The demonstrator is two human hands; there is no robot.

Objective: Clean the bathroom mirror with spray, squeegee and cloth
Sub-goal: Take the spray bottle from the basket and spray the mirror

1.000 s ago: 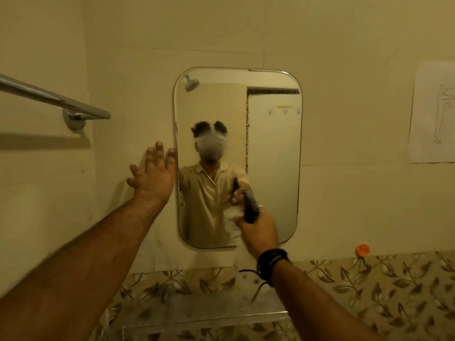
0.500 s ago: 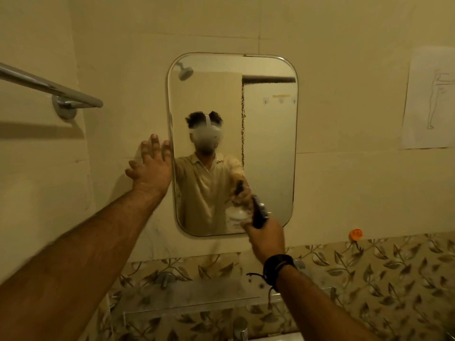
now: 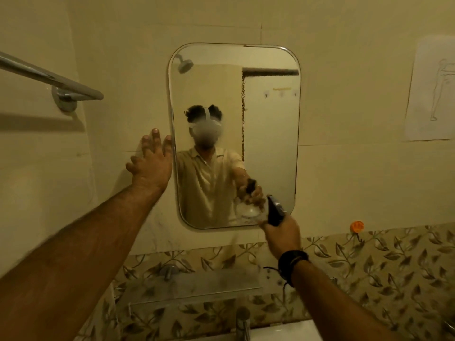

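From the head view, the mirror (image 3: pixel 234 134) is seen fixed to the pale wall (image 3: pixel 344 168), above a glass shelf (image 3: pixel 197 289); the left hand (image 3: pixel 151 166) is laid flat on the wall, fingers spread, grip released, touching the mirror's left edge; the spray bottle (image 3: pixel 274 214) is held up by the right hand (image 3: pixel 283 235) before the mirror's lower right corner, grip clenched about it; a towel rail (image 3: pixel 49 78) is mounted at upper left; a tap (image 3: pixel 242 321) is seen below.
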